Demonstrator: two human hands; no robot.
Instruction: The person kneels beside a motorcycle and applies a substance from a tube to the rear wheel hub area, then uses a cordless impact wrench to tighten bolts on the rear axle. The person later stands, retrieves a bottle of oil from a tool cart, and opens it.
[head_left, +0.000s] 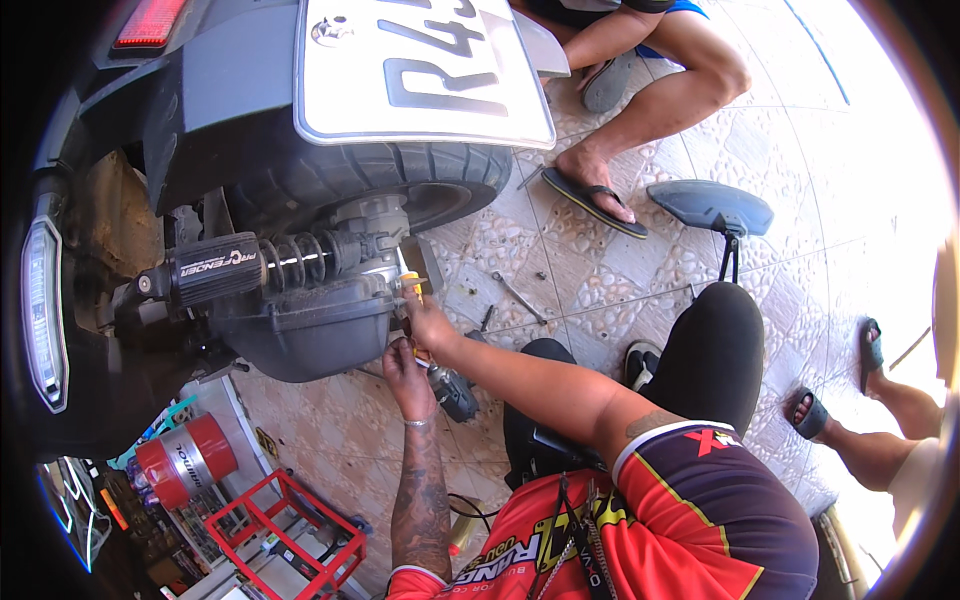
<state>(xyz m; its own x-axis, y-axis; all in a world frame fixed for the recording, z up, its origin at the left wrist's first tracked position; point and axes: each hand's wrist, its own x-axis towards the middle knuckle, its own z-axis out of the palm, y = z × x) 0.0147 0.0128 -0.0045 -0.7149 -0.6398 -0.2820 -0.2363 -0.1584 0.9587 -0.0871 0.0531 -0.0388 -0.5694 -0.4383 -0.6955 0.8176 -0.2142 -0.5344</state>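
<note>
My right hand (428, 325) is closed around a small yellow tube (412, 284) with a pale, thin tip. That tip points up at the grey metal hub part beside the scooter's rear wheel (375, 185). Just below, my left hand (405, 375) has its fingers pinched together near the edge of the dark engine casing (305, 335); what they hold, if anything, is hidden. A shock absorber (240, 268) with a coil spring lies across the view above the casing. Under my hands a power tool (453, 393) rests on the tiled floor.
A wrench (520, 298) lies on the floor. One person's foot in a flip-flop (595, 200) is beyond it; another person's sandals (808, 414) are at the right. A grey mudguard (710, 206) stands near my knee. Lower left are a red bucket (187, 460) and red frame (285, 530).
</note>
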